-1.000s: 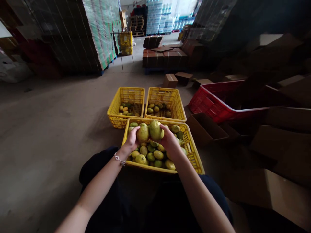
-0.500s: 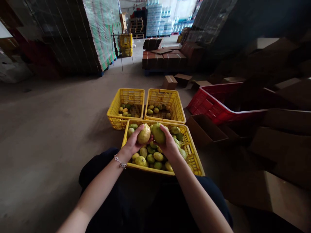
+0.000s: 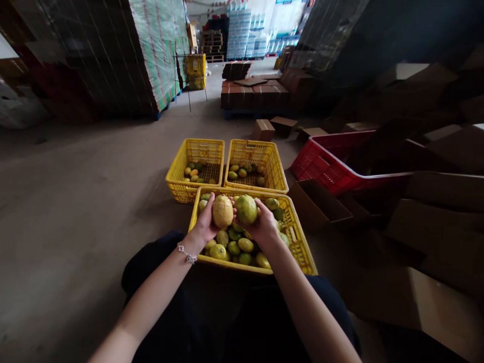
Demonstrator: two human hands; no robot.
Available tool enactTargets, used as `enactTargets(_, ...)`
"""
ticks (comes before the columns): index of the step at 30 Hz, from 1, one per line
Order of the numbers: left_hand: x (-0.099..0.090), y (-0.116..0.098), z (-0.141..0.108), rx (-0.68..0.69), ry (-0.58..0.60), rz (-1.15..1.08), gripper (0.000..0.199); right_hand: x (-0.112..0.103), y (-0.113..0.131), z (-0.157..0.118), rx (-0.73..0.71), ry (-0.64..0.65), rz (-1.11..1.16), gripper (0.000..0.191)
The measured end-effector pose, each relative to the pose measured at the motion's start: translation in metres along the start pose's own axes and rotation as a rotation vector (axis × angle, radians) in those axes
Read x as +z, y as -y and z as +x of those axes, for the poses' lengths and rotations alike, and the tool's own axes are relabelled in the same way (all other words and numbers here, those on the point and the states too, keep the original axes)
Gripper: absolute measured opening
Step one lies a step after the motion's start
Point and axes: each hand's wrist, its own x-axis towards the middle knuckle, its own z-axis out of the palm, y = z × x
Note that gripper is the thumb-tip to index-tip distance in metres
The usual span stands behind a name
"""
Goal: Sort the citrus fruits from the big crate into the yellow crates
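Observation:
My left hand (image 3: 204, 223) is closed round a pale yellow fruit (image 3: 223, 211). Beside it, my right hand (image 3: 264, 225) grips a green fruit (image 3: 246, 209). Both are held side by side above the near yellow crate (image 3: 301, 241), which holds many green and yellow fruits (image 3: 245, 245). Behind it stand two more yellow crates: the left one (image 3: 175, 177) and the right one (image 3: 280, 169), each with several fruits on its bottom. A bracelet is on my left wrist.
A red crate (image 3: 324, 164) stands to the right, with open cardboard boxes (image 3: 315, 206) around it. Ahead are stacked flat cartons (image 3: 253, 96) on a pallet. A wrapped stack (image 3: 159, 55) rises at the back left.
Both fruits have been turned slightly in my hands, and more of the green one's surface shows. The fingers of my right hand have shifted down its side.

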Motion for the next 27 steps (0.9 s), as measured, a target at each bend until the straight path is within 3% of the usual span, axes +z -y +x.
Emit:
enactTargets(5, 0.0, -0.001, -0.002, 0.147, -0.2, -0.017, 0.029, 0.0, -0.001, 0.001, 0.043, -0.055, -0.018, 0.016)
enactTargets(7, 0.0, -0.002, -0.002, 0.129, -0.228, -0.032, 0.024, 0.004, -0.002, -0.001, 0.054, -0.086, -0.033, 0.017)
enactTargets(14, 0.002, -0.003, -0.001, 0.014, -0.125, -0.073, 0.03, 0.008, -0.001, -0.003, 0.047, -0.18, -0.097, 0.016)
enactTargets(19, 0.0, 0.0, 0.001, 0.04, -0.182, -0.034, 0.03, 0.009, -0.002, -0.005, 0.095, -0.188, -0.04, 0.02)
enactTargets(23, 0.001, -0.001, -0.002, 0.1, -0.169, -0.008, 0.033, 0.012, -0.004, -0.011, 0.059, -0.116, -0.078, 0.021)
enactTargets(27, 0.005, -0.004, -0.006, 0.032, -0.176, -0.051, 0.022, 0.013, -0.001, -0.016, -0.021, -0.065, -0.078, 0.02)
